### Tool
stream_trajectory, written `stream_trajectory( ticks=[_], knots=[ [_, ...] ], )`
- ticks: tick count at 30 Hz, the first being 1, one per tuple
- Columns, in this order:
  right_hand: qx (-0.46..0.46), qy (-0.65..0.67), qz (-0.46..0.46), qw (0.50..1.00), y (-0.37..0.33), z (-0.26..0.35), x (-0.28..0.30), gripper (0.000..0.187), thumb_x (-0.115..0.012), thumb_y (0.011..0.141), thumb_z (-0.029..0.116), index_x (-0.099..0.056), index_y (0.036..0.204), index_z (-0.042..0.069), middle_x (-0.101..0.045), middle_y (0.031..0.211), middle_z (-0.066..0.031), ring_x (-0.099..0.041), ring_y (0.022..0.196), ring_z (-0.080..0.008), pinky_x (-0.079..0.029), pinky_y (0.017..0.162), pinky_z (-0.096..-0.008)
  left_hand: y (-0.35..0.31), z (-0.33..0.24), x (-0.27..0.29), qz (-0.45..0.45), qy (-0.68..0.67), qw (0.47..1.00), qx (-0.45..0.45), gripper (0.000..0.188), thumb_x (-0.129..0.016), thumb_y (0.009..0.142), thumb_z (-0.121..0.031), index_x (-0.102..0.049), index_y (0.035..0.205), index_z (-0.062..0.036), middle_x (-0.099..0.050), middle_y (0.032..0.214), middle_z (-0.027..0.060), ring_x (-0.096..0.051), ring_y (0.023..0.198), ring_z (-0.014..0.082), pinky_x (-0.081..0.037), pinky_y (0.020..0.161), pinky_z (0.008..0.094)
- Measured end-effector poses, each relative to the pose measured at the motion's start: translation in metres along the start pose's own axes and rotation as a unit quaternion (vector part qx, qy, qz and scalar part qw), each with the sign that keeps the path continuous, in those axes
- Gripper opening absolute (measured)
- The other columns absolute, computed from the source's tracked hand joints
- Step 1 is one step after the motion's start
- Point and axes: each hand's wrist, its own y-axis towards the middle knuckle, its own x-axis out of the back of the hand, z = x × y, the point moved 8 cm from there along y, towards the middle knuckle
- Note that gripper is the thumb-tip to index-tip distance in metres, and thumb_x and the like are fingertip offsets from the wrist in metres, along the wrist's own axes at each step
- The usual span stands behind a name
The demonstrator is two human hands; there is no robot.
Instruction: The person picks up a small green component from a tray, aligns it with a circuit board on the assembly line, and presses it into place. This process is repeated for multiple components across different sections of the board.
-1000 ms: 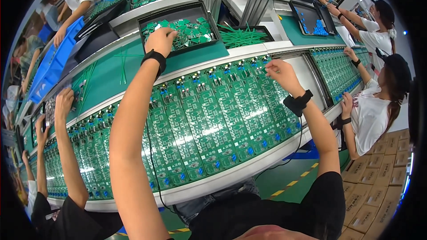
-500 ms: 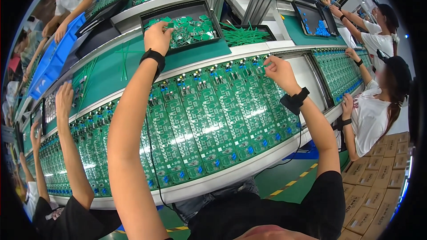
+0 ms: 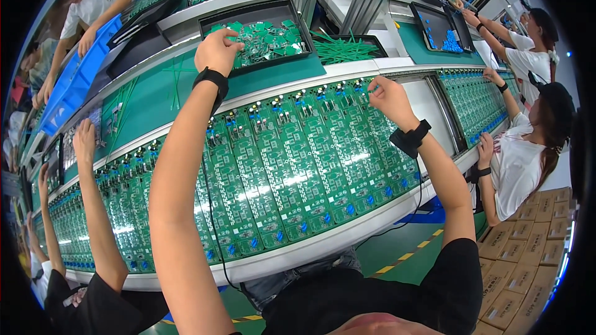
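The small green boards [image 3: 273,38] lie heaped in a black tray [image 3: 270,15], probably light, stiff and fragile, best gripped by their edges; the left hand [image 3: 217,51] curls at the tray's left side; the right hand [image 3: 393,104] bunches its fingers over long circuit boards [image 3: 298,161]; I cannot tell whether either pinches anything. A green mat [image 3: 146,104] lies beyond those; cartons [image 3: 518,254] stand stacked at right.

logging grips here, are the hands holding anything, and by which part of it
Cannot tell: the left hand, at the black tray, and right hand, over the circuit boards, may pinch something too small to see.
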Motion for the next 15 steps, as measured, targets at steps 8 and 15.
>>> stream_trajectory(
  ticks=[8,15],
  knots=[
    [0.018,-0.05,0.019,0.998,0.002,0.008,0.0,0.014,-0.06,0.065,0.005,-0.055,0.077,0.003,-0.058,0.059,-0.0098,-0.058,0.055,-0.0215,-0.046,0.053,-0.0314,0.0,0.003,-0.006,-0.001,-0.14,0.99,0.015,0.022,-0.067,0.073,-0.012,-0.063,0.093,-0.0028,-0.064,0.072,0.0052,-0.061,0.067,0.013,-0.048,0.063,0.0241],
    [0.008,-0.087,0.051,0.995,0.013,0.011,-0.008,0.01,-0.058,0.065,0.004,-0.054,0.074,0.002,-0.059,0.061,-0.0124,-0.059,0.054,-0.0248,-0.046,0.055,-0.0339,-0.018,-0.026,-0.04,0.097,-0.379,0.919,0.058,0.021,-0.063,0.078,-0.009,-0.06,0.095,0.0019,-0.063,0.08,0.0073,-0.061,0.072,0.0132,-0.05,0.064,0.0233]
  ],
)
